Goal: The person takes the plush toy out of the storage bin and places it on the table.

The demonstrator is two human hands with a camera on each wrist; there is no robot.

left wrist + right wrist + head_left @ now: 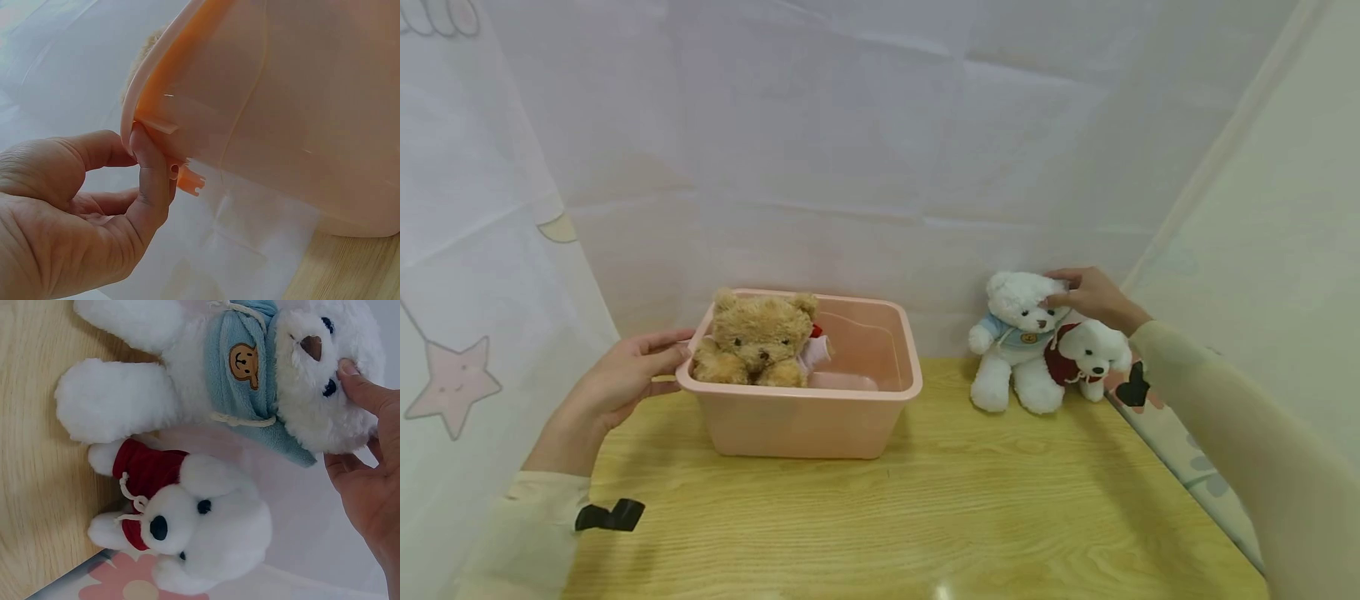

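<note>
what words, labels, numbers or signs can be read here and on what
No words, letters or numbers can be read in any view.
The only sign is a small round brown bear-face patch, no lettering, on the light blue top of the large white plush teddy bear.
The pale pink plastic bin, the small white plush dog in a red top and the light brown plush teddy bear show no labels.

At the lower left of the head view, the person's bare left hand comes out of a pale cream long sleeve with a black strap tab at the wrist. At the right edge, the bare right hand wears a matching cream sleeve, a black strap piece showing beneath its cuff. Both hands are without rings or gloves, with short plain nails.
</note>
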